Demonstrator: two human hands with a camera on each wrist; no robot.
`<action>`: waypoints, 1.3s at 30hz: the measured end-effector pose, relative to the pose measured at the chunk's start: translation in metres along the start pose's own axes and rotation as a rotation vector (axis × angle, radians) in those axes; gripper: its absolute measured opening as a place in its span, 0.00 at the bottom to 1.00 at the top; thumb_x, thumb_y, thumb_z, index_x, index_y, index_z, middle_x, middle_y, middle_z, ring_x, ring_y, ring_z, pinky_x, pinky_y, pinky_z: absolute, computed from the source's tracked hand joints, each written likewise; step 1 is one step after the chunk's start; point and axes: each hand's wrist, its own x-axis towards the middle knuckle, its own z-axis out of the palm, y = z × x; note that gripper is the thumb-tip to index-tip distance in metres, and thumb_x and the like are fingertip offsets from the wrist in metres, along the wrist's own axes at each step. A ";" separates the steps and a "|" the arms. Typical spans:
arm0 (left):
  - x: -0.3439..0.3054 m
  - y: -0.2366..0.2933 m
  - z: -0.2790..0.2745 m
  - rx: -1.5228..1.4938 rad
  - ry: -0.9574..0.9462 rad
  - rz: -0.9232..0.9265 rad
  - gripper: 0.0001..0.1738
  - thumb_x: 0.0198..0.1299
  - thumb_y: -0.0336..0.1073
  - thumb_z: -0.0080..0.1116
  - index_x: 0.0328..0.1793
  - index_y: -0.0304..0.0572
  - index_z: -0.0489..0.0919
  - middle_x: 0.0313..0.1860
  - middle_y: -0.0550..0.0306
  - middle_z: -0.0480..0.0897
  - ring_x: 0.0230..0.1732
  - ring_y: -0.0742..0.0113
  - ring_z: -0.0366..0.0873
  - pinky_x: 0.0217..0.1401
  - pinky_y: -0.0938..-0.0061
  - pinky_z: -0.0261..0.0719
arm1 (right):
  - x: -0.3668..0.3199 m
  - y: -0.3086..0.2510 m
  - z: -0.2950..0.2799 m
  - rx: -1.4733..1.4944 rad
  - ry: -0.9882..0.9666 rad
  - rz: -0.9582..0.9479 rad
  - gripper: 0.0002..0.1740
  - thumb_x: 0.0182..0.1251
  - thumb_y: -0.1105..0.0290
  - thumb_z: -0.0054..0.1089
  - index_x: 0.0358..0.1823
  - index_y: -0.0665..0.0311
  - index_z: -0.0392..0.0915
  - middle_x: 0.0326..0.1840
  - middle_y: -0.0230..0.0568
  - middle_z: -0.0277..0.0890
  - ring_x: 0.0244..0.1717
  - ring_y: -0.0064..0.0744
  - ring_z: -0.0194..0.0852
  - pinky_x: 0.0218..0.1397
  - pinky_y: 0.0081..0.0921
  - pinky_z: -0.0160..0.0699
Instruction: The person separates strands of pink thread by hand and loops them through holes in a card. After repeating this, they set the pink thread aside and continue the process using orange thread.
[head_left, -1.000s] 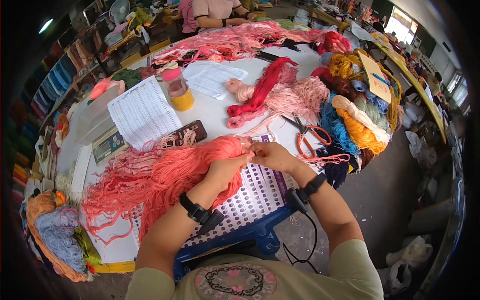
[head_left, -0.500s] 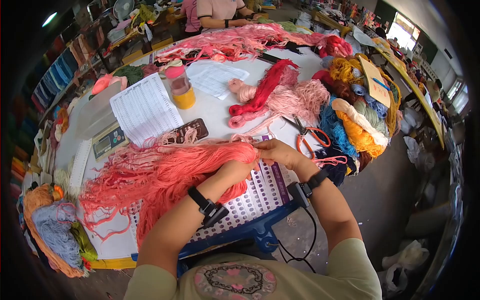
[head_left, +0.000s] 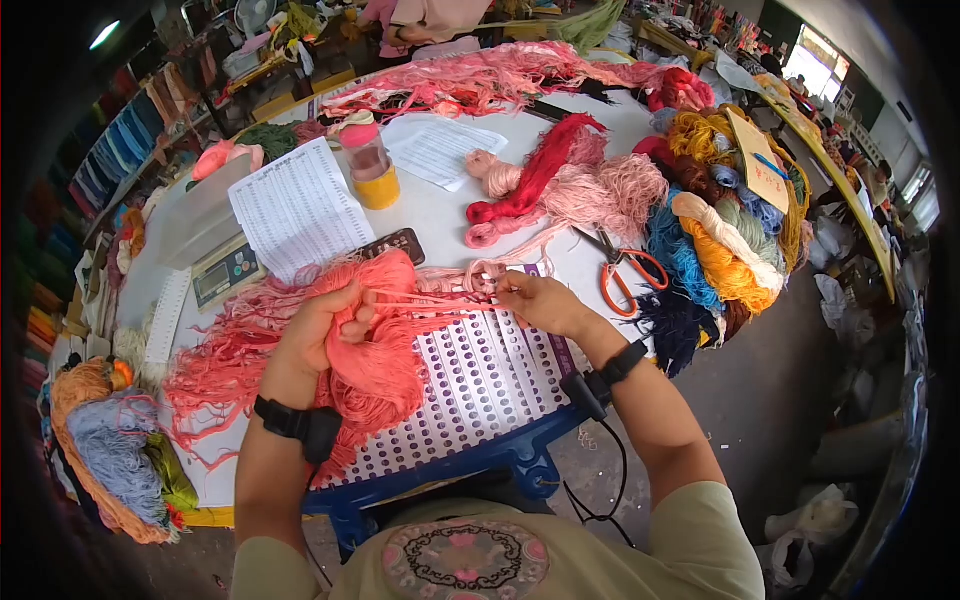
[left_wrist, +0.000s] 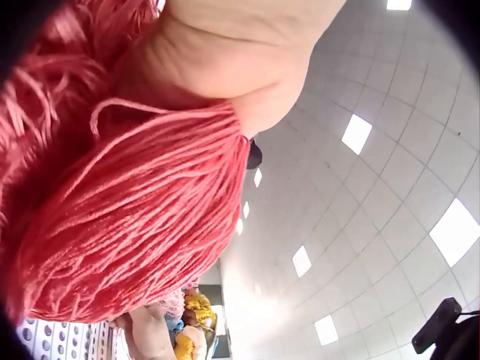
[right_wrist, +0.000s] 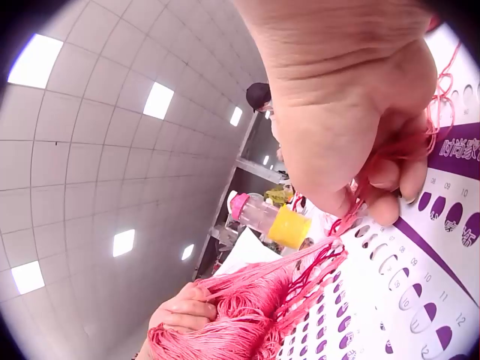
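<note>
Yarn-strewn and white, the round bench [head_left: 440,225] sits in a workshop with thread shelves along one wall. Coral fibre blocks most of the left wrist view, hiding the left fingertips there. In the right wrist view the right fingertips are half buried in thread.

The left hand [head_left: 325,325] has its grip closed round the bunched head of a coral yarn hank [head_left: 375,365], fingers curled over it. The right hand [head_left: 540,303] pinches a few strands [head_left: 430,298] stretched taut from that hank, its grip tight at thumb and fingertips.

The hank is thick and salmon-coral. Its loose tails fan leftward across the bench and over a white colour card [head_left: 490,380] printed with purple ovals. Orange-handled scissors [head_left: 625,270] lie just beyond the right hand.
</note>
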 end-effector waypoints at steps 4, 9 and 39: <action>0.008 -0.014 0.017 0.138 0.135 0.198 0.12 0.67 0.41 0.55 0.39 0.38 0.76 0.26 0.59 0.76 0.19 0.75 0.67 0.21 0.85 0.64 | -0.002 0.002 0.008 -0.108 0.086 -0.046 0.12 0.65 0.56 0.51 0.43 0.52 0.77 0.28 0.42 0.81 0.34 0.40 0.82 0.43 0.35 0.76; 0.012 -0.024 0.031 0.137 0.200 0.196 0.12 0.67 0.41 0.54 0.38 0.39 0.76 0.25 0.61 0.74 0.20 0.75 0.66 0.22 0.85 0.64 | -0.013 -0.008 0.015 -0.515 0.394 -0.280 0.06 0.63 0.63 0.56 0.36 0.53 0.80 0.40 0.37 0.75 0.39 0.41 0.79 0.43 0.37 0.80; -0.072 0.007 0.048 0.368 0.280 0.630 0.16 0.66 0.41 0.55 0.50 0.36 0.80 0.41 0.53 0.84 0.34 0.74 0.76 0.35 0.80 0.74 | 0.001 0.009 0.019 -0.297 0.474 -0.340 0.09 0.61 0.62 0.59 0.41 0.54 0.81 0.44 0.39 0.70 0.44 0.42 0.75 0.46 0.35 0.77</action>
